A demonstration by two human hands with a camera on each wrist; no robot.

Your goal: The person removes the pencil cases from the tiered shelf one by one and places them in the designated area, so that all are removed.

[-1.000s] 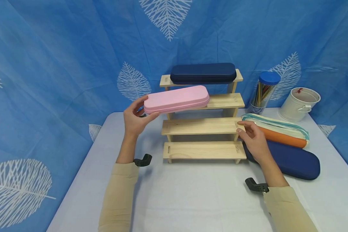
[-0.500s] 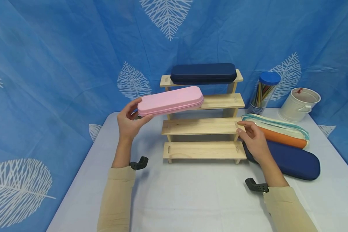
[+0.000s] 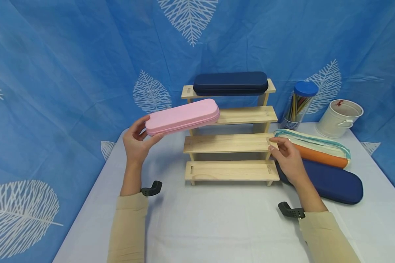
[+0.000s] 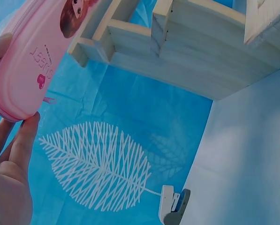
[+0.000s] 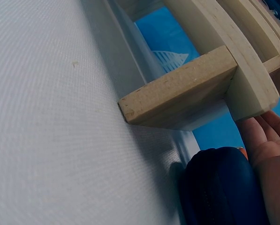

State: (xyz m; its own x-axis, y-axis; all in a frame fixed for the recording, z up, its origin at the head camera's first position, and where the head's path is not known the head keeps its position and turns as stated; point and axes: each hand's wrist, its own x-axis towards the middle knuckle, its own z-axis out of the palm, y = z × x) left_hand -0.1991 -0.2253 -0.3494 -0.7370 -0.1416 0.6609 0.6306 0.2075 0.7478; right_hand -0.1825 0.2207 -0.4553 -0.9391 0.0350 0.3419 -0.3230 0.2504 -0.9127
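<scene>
My left hand [image 3: 136,142] grips the left end of a pink zipped pencil case [image 3: 183,115], thumb at the near side and fingers behind. Raised off the table, the case slants up to the right and overlaps the second tier from the top in the head view. Its side carries lettering and a printed picture in the left wrist view. With thumb and fingers, my right hand [image 3: 290,160] pinches the right end of a tier of the stepped wooden rack [image 3: 228,143]. A dark blue pencil case [image 3: 230,82] lies on the rack's top tier.
Right of the rack lie a cream, teal and orange pouch [image 3: 322,155] and another navy case [image 3: 334,181]. Behind them stand a blue-lidded clear tube [image 3: 297,106] of thin sticks and a white metal bucket [image 3: 339,118]. A blue leaf-patterned cloth [image 3: 69,73] hangs behind the table.
My left hand has drawn the pink pencil case to the left and slightly down, away from over the rack's middle. The right hand keeps its place on the rack.
</scene>
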